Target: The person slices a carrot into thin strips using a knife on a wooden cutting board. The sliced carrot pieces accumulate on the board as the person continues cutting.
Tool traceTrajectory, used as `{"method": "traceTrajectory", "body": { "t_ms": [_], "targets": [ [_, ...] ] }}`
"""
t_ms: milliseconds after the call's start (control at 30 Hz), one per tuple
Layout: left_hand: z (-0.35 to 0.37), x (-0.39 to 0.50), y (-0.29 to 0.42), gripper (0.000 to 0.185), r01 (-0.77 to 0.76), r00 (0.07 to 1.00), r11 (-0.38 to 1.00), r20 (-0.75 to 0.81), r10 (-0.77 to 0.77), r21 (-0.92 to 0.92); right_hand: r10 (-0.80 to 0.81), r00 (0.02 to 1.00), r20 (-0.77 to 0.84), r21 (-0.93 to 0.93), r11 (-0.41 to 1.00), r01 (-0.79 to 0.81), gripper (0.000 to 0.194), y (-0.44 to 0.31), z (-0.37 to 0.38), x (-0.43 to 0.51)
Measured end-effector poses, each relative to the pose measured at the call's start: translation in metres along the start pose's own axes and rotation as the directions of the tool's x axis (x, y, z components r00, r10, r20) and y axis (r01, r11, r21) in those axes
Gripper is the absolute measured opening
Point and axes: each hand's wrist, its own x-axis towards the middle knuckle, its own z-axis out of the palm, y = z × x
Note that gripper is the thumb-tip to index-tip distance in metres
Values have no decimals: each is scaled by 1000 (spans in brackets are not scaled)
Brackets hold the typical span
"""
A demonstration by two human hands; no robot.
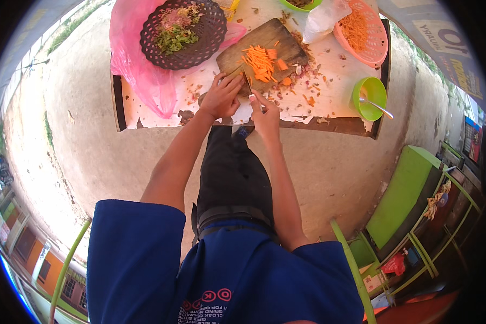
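A worn wooden cutting board (231,56) lies on the table in front of me. My right hand (266,117) grips the handle of a kitchen knife (248,83), its blade angled over the board's near part. Close to the blade, my left hand (223,96) rests with curled fingers on the board's near left side. A bit of orange carrot (241,74) shows at its fingertips; the rest is hidden under the hand. Just beyond the knife is a heap of carrot sticks (259,61). Carrot slices (282,65) lie to the right of the heap.
A black plastic basket (146,48) with chopped greens stands on a pink plastic bag (139,87). At right are a salmon-coloured colander (378,54) of shredded carrot, a clear plastic bag (322,22) and a green bowl (378,91) with a spoon (376,106). Peelings litter the table (332,101).
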Motion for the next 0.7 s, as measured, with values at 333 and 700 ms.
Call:
{"method": "traceTrajectory", "body": {
  "t_ms": [333,700],
  "targets": [
    [-3,1,1,52,2,1000,1000,-8,-2,5,57,988,147,117,990,-75,36,0,-11,3],
    [-3,1,4,47,27,999,1000,-24,-27,4,-358,933,33,-195,913,358,33,12,2,25]
  ]
}}
